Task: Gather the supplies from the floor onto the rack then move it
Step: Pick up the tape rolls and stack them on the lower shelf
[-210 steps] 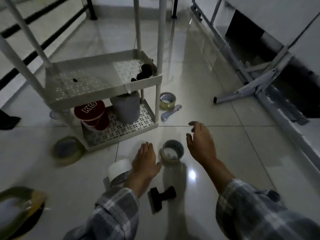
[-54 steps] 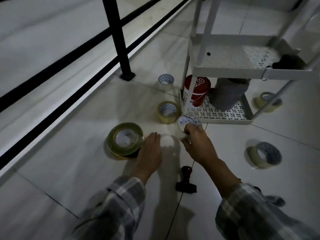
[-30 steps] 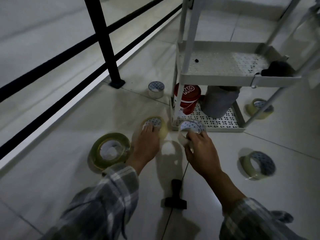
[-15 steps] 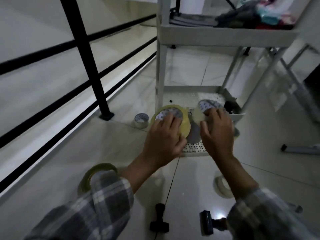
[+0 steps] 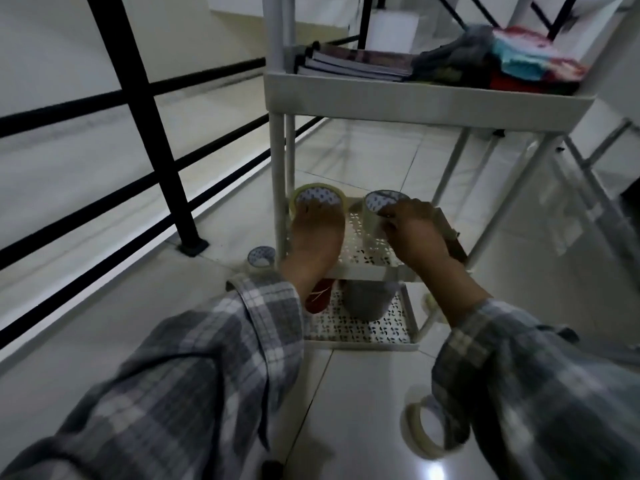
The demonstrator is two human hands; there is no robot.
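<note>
Yellow roll (image 5: 318, 187) is clamped by left hand (image 5: 317, 237), clear roll (image 5: 370, 216) by right hand (image 5: 414, 233). Release onto the rack shelf (image 5: 360, 244) is required.

Glossy pale floor tiles (image 5: 363, 157) with thin dark grout lines lie in dim light, and a bright glare spot (image 5: 428, 472) sits at the bottom edge. A black metal railing (image 5: 138, 109), one thick post with horizontal bars, runs along the left before a plain pale wall (image 5: 45, 36). Blurred grey metal legs (image 5: 595, 188) slant at far right
</note>
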